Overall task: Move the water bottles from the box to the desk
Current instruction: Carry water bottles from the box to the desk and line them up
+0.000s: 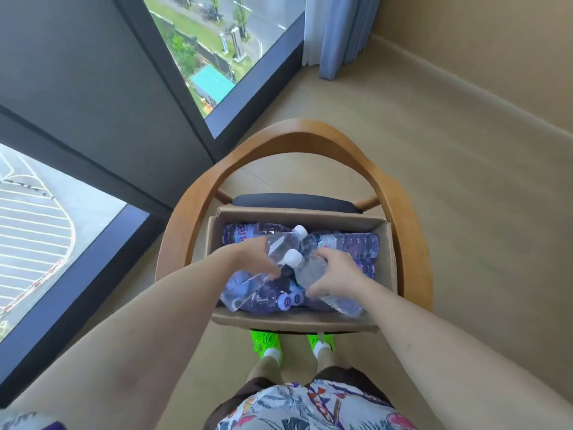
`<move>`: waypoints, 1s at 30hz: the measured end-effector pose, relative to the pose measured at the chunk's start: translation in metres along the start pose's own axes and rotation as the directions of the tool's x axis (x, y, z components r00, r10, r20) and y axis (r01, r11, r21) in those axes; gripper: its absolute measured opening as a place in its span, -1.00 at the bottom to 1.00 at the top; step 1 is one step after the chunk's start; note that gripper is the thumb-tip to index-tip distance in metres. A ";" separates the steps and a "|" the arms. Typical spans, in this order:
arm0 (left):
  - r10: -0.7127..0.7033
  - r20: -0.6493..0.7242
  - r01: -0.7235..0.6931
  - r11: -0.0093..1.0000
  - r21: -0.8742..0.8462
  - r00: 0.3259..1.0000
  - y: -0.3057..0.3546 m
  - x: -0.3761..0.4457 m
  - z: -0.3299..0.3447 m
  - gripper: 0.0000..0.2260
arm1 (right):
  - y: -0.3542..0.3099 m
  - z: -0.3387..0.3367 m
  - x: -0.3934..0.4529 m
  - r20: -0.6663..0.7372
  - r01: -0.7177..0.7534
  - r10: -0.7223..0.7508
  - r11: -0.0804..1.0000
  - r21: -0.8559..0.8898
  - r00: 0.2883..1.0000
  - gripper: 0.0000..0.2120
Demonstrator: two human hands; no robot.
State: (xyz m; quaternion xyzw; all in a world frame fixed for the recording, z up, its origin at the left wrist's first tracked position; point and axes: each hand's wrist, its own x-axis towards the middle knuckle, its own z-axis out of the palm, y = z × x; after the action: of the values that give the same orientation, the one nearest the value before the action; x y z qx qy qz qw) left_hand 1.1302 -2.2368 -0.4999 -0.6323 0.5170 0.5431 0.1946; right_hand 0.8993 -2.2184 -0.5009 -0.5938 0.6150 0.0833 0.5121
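Note:
An open cardboard box (pixel 297 321) stands on the seat of a wooden chair and holds several clear water bottles with white caps. My left hand (pixel 252 257) grips one bottle (pixel 280 245) around its middle, its cap pointing to the far right. My right hand (pixel 336 276) grips a second bottle (pixel 310 270) around its middle, cap pointing to the upper left and base over the box's near right corner. Both held bottles are above the others. More bottles (pixel 350 243) lie on their sides in the box. No desk is in view.
The chair's curved wooden back (pixel 297 131) arcs around the box, with a dark cushion (pixel 294 201) behind it. Floor-to-ceiling windows (pixel 223 51) are to the left, a blue curtain (pixel 341 32) at the far corner. My green shoes (pixel 266 344) stand just below the box.

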 end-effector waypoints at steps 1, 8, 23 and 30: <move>-0.001 -0.004 0.001 0.994 -0.112 1.000 0.002 -0.006 -0.004 -0.50 | -0.009 -0.007 -0.003 -0.004 -0.008 0.009 0.994 0.107 1.000 -0.20; 0.157 -0.241 -0.278 0.719 -0.637 0.958 0.029 -0.059 -0.057 -0.98 | -0.074 -0.060 -0.027 -0.001 0.108 -0.140 0.763 0.637 0.990 -0.53; -0.329 -0.657 -0.625 0.213 -0.751 0.678 0.057 -0.222 -0.090 -0.53 | -0.224 -0.128 -0.077 0.187 0.153 -0.537 0.527 0.836 0.823 -0.56; -0.576 -0.631 -0.697 0.141 -0.703 0.520 0.014 -0.293 -0.029 -0.45 | -0.267 -0.065 -0.119 0.435 0.096 -0.621 0.637 0.765 0.653 -0.68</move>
State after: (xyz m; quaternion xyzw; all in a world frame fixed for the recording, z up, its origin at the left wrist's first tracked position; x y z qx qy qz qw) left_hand 1.1685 -2.1364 -0.2256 -0.7296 0.0715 0.3536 -0.5810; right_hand 1.0556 -2.2630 -0.2494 -0.4084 0.2312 -0.0554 0.8813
